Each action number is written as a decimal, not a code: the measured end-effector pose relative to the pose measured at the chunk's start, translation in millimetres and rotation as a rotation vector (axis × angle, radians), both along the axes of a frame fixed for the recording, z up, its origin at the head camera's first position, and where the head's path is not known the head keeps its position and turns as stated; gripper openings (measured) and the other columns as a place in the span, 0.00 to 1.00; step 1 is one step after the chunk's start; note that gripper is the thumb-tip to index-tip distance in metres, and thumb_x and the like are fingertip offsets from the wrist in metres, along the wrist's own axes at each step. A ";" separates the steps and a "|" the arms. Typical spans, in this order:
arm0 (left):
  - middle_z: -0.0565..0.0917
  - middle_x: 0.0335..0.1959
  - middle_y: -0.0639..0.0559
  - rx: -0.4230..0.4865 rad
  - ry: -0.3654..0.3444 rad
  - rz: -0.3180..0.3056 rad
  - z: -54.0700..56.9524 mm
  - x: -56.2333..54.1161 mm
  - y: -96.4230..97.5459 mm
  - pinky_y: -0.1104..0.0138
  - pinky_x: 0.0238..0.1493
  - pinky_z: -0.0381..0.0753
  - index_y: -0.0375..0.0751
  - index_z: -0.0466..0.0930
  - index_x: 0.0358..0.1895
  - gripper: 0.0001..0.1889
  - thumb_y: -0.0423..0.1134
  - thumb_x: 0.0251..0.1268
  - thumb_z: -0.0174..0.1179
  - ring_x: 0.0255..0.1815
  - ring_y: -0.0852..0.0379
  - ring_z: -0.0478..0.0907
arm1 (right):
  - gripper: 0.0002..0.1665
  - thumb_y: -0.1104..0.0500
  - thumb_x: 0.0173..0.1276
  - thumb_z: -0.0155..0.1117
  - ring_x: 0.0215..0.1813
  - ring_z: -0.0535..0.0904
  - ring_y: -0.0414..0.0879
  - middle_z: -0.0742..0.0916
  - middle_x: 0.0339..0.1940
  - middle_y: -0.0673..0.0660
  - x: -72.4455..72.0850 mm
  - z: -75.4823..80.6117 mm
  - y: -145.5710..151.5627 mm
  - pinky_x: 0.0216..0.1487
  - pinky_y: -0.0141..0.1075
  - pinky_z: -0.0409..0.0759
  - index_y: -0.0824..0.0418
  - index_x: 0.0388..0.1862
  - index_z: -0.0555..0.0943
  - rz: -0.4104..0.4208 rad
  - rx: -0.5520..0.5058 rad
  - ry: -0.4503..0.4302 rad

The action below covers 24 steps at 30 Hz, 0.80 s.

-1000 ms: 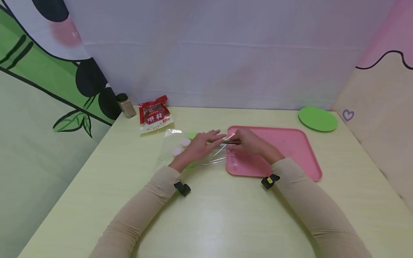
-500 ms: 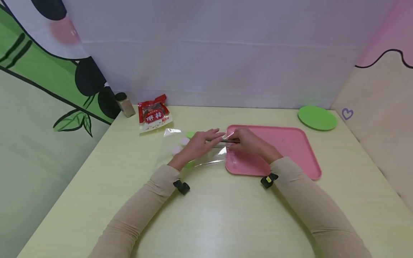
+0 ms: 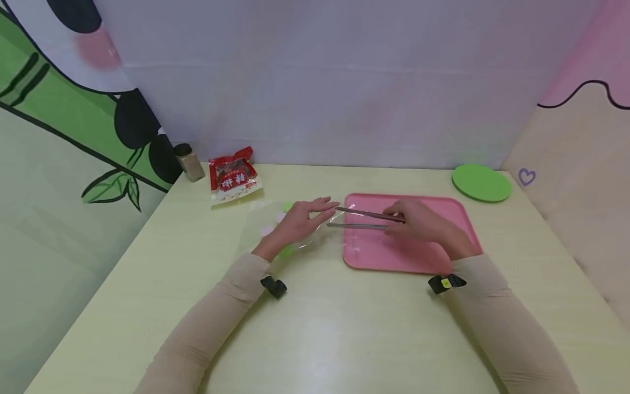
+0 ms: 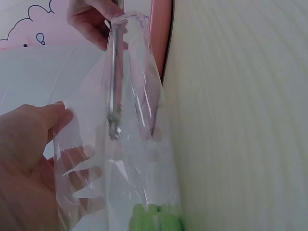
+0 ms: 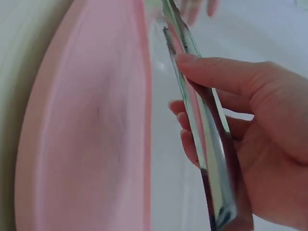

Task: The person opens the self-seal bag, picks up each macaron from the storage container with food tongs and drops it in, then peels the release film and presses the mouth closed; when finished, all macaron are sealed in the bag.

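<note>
My left hand (image 3: pixel 302 220) holds the edge of a clear plastic bag (image 4: pixel 137 178), the fingers showing through the film in the left wrist view. Green pieces (image 4: pixel 155 220) lie low in the bag, and pale pink round ones (image 3: pixel 267 230) show near its far left part in the head view. Metal tongs (image 3: pixel 366 213) are gripped by my right hand (image 3: pixel 420 223) above the pink tray (image 3: pixel 394 261). Their arms stand apart, with nothing between the tips, which point left at the bag's mouth beside my left fingers.
A red and white food packet (image 3: pixel 234 176) lies at the back left, beside a small jar with a black lid (image 3: pixel 189 162). A green round plate (image 3: pixel 481 183) lies at the back right, beyond the tray. Printed cloth walls surround the table.
My right hand has moved right over the tray, drawing the tongs back from the bag so that more of them shows. The left hand stays nearly in place.
</note>
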State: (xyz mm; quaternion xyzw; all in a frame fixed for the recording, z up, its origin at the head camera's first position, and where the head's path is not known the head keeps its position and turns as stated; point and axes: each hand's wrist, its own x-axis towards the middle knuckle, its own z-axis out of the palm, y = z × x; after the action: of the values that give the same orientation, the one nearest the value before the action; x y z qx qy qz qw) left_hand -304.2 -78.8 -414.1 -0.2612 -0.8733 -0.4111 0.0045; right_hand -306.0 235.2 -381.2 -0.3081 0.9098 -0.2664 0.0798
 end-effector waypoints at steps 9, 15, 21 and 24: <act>0.74 0.70 0.47 -0.021 -0.016 0.029 1.3 2.4 0.3 0.55 0.71 0.65 0.49 0.79 0.66 0.20 0.47 0.76 0.57 0.74 0.51 0.64 | 0.14 0.68 0.68 0.66 0.35 0.75 0.45 0.85 0.36 0.53 18.0 12.9 71.8 0.39 0.42 0.76 0.70 0.51 0.82 -0.012 0.024 0.153; 0.73 0.70 0.45 0.003 -0.007 -0.002 0.0 2.3 1.0 0.54 0.71 0.65 0.47 0.79 0.66 0.21 0.48 0.76 0.56 0.74 0.51 0.64 | 0.15 0.66 0.69 0.64 0.33 0.76 0.47 0.85 0.32 0.55 27.6 28.3 109.5 0.34 0.39 0.76 0.74 0.52 0.81 -0.210 0.102 0.039; 0.73 0.70 0.47 -0.002 -0.022 0.022 -0.2 0.7 -0.4 0.54 0.70 0.66 0.50 0.79 0.66 0.20 0.48 0.76 0.57 0.75 0.51 0.64 | 0.16 0.58 0.70 0.65 0.36 0.79 0.49 0.88 0.33 0.55 23.1 28.1 141.7 0.39 0.42 0.77 0.72 0.46 0.85 -0.332 0.129 0.026; 0.72 0.71 0.47 -0.006 -0.024 0.019 0.2 -0.1 -1.1 0.54 0.70 0.66 0.50 0.78 0.67 0.21 0.49 0.76 0.56 0.75 0.51 0.64 | 0.16 0.56 0.69 0.66 0.35 0.78 0.49 0.88 0.33 0.55 21.1 23.1 156.0 0.36 0.41 0.76 0.70 0.44 0.86 -0.378 0.162 0.038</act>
State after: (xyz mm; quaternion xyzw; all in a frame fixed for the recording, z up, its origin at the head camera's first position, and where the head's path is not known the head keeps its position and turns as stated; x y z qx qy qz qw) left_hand -304.2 -80.0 -413.9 -0.2477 -0.8771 -0.4116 -0.0030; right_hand -284.9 391.2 -358.0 -0.1294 0.9712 -0.1968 0.0357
